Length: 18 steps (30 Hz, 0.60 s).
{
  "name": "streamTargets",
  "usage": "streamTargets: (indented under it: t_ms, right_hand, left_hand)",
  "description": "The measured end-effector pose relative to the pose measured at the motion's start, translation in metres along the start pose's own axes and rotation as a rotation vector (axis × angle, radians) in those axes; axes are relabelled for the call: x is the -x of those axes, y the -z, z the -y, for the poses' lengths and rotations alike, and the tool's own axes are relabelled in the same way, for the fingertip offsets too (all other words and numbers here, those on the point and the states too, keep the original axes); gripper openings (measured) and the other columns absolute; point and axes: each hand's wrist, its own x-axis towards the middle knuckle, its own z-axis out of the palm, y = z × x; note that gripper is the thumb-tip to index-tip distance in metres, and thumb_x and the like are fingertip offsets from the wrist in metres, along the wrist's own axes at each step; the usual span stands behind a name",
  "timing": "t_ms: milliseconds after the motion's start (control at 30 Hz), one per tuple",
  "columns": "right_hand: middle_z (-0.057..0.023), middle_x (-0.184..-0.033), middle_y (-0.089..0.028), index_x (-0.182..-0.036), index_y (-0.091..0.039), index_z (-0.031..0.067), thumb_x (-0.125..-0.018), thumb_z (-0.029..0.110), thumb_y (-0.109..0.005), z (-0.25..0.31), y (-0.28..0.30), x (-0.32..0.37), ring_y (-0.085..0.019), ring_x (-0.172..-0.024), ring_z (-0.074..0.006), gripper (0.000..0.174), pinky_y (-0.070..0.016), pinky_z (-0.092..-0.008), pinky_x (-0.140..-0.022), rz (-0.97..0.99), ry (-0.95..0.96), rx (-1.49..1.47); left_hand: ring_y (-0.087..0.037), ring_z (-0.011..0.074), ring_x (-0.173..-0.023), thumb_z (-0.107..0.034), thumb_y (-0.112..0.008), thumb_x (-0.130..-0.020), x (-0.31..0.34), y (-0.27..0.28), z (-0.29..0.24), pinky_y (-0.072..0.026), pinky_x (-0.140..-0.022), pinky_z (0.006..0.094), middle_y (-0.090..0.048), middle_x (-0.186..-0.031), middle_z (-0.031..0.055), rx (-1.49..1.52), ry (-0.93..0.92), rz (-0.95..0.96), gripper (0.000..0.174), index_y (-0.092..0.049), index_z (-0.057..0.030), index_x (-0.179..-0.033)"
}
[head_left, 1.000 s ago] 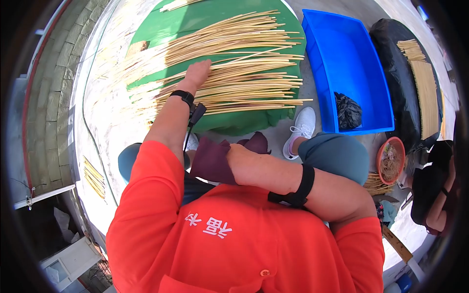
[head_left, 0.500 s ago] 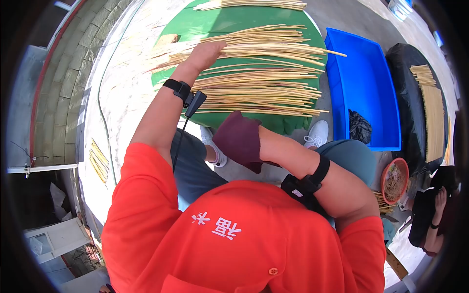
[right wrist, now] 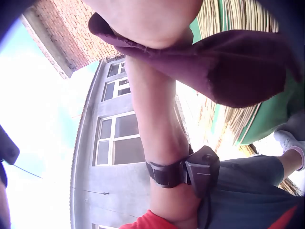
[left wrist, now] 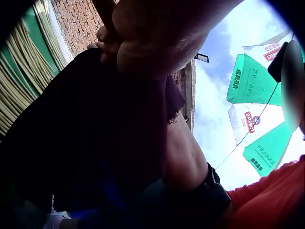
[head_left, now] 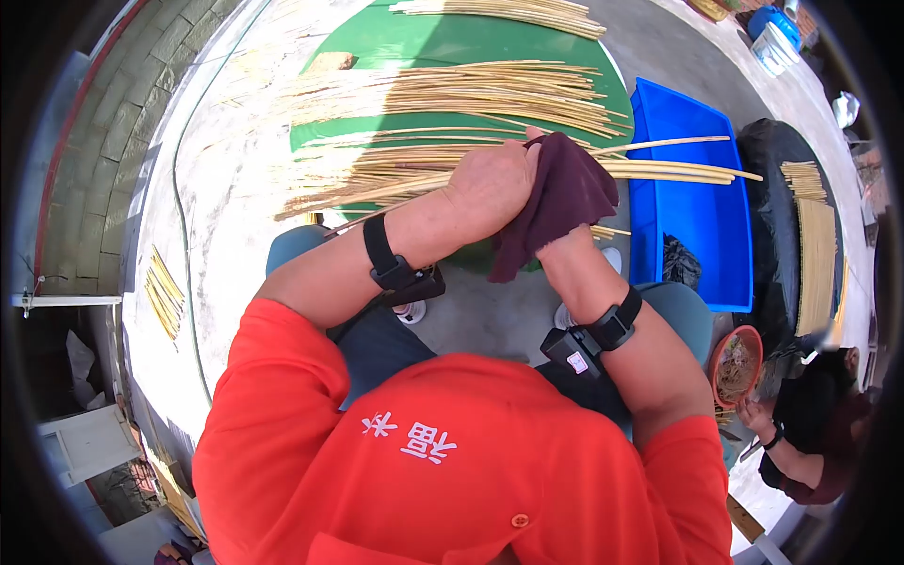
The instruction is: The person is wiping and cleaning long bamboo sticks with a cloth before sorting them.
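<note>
In the head view, the left hand (head_left: pixel 492 186) grips several long pale sticks (head_left: pixel 673 171), which jut out to the right over the blue tub. The right hand (head_left: pixel 568 247) is against it, holding a dark maroon cloth (head_left: pixel 573 193) that hides most of its fingers and part of the sticks. The cloth also hangs dark across the left wrist view (left wrist: pixel 95 129) and stretches right in the right wrist view (right wrist: pixel 238 71). Below and behind the hands, rows of loose sticks (head_left: pixel 490 85) lie on a green cover (head_left: pixel 471 42).
A blue tub (head_left: pixel 692 217) with a black bag (head_left: pixel 680 262) stands right of the green cover. Beyond it are a black-covered surface (head_left: pixel 767 160) with a woven mat (head_left: pixel 815 268) and an orange basin (head_left: pixel 734 367). Another person (head_left: pixel 800 452) sits at the lower right.
The left hand has come back toward the body and right, carrying sticks lifted from the rows. The right hand with the cloth has risen from the lap to meet it.
</note>
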Motion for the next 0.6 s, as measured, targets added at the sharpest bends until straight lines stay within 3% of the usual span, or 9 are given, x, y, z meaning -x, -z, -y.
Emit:
streamTargets:
  t_ms: [67,133,200,233,400,467,533,567,600]
  right_hand:
    - [-0.0075,-0.100,-0.054,-0.107,-0.048,0.0030,-0.088,0.033,-0.041,0.012,-0.020,0.009,-0.052,-0.091,-0.0195,0.036,-0.0426,-0.0314,-0.078,-0.030,-0.121,-0.066]
    - [-0.0106,-0.103,-0.054,-0.108,-0.047,0.0019,-0.089,0.034,-0.039,0.019,-0.022,0.002,-0.051,-0.098,-0.0228,0.039,-0.0415,-0.0334,-0.084,0.042,-0.078,-0.007]
    - [-0.0149,-0.106,-0.053,-0.109,-0.047,0.0006,-0.089,0.035,-0.038,0.043,-0.032,0.001,-0.049,-0.104,-0.0267,0.041,-0.0389,-0.0369,-0.091,-0.220,0.104,0.000]
    - [-0.0184,-0.114,-0.050,-0.112,-0.043,-0.0008,-0.090,0.033,-0.036,0.048,-0.040,0.004,-0.046,-0.109,-0.0292,0.041,-0.0368,-0.0387,-0.095,-0.260,0.072,-0.027]
    - [-0.0193,-0.121,-0.045,-0.119,-0.037,-0.0009,-0.091,0.033,-0.034,0.068,-0.029,0.000,-0.044,-0.112,-0.0296,0.044,-0.0373,-0.0387,-0.096,-0.179,0.237,0.034]
    - [-0.0191,-0.118,-0.047,-0.119,-0.037,0.0001,-0.090,0.031,-0.038,0.060,-0.022,0.004,-0.045,-0.111,-0.0300,0.042,-0.0415,-0.0372,-0.090,-0.061,0.156,-0.055]
    - [-0.0182,-0.112,-0.050,-0.119,-0.037,0.0011,-0.088,0.028,-0.045,0.037,-0.034,0.005,-0.050,-0.104,-0.0270,0.042,-0.0452,-0.0341,-0.081,-0.147,0.105,0.060]
    - [-0.0165,-0.103,-0.055,-0.113,-0.044,0.0006,-0.085,0.023,-0.052,0.025,-0.032,0.011,-0.054,-0.091,-0.0226,0.037,-0.0461,-0.0304,-0.073,-0.128,0.037,0.056]
    - [-0.0146,-0.095,-0.058,-0.102,-0.051,-0.0004,-0.082,0.020,-0.055,0.016,-0.044,0.010,-0.056,-0.082,-0.0198,0.029,-0.0459,-0.0287,-0.072,-0.257,0.084,0.322]
  left_hand:
    - [-0.056,0.0343,-0.069,-0.010,-0.054,-0.073,0.007,0.005,0.005,-0.0443,-0.057,0.0414,-0.056,-0.076,0.0166,0.003,-0.040,0.028,0.025,-0.044,0.0003,-0.093]
    - [-0.056,0.0349,-0.072,-0.012,-0.054,-0.075,0.006,0.009,0.011,-0.0442,-0.059,0.0418,-0.056,-0.079,0.0170,0.001,-0.113,0.041,0.027,-0.043,0.0005,-0.096]
    - [-0.055,0.0367,-0.077,-0.019,-0.052,-0.081,0.008,0.013,0.025,-0.0423,-0.064,0.0434,-0.056,-0.081,0.0171,0.234,-0.042,0.161,0.027,-0.043,-0.0013,-0.100]
    - [-0.055,0.0367,-0.077,-0.019,-0.052,-0.081,0.012,0.018,0.031,-0.0423,-0.064,0.0434,-0.056,-0.081,0.0171,0.234,-0.042,0.161,0.027,-0.043,-0.0013,-0.100]
    - [-0.053,0.0374,-0.081,-0.026,-0.048,-0.086,0.013,0.018,0.045,-0.0396,-0.065,0.0454,-0.056,-0.083,0.0187,0.289,0.059,0.275,0.028,-0.043,-0.0038,-0.101]
    - [-0.054,0.0382,-0.076,-0.026,-0.047,-0.086,0.014,0.010,0.044,-0.0401,-0.063,0.0453,-0.056,-0.078,0.0192,0.293,0.021,0.217,0.026,-0.044,-0.0053,-0.102]
    - [-0.054,0.0394,-0.071,-0.027,-0.046,-0.087,0.012,0.001,0.031,-0.0408,-0.060,0.0453,-0.056,-0.072,0.0195,0.271,0.024,0.153,0.027,-0.044,-0.0048,-0.101]
    - [-0.054,0.0394,-0.071,-0.027,-0.046,-0.087,0.013,-0.001,0.027,-0.0408,-0.060,0.0453,-0.056,-0.072,0.0195,0.274,0.011,0.149,0.027,-0.044,-0.0048,-0.101]
    - [-0.055,0.0387,-0.068,-0.026,-0.047,-0.086,0.010,-0.003,0.018,-0.0418,-0.057,0.0457,-0.056,-0.069,0.0186,0.275,0.003,0.126,0.025,-0.044,-0.0032,-0.096]
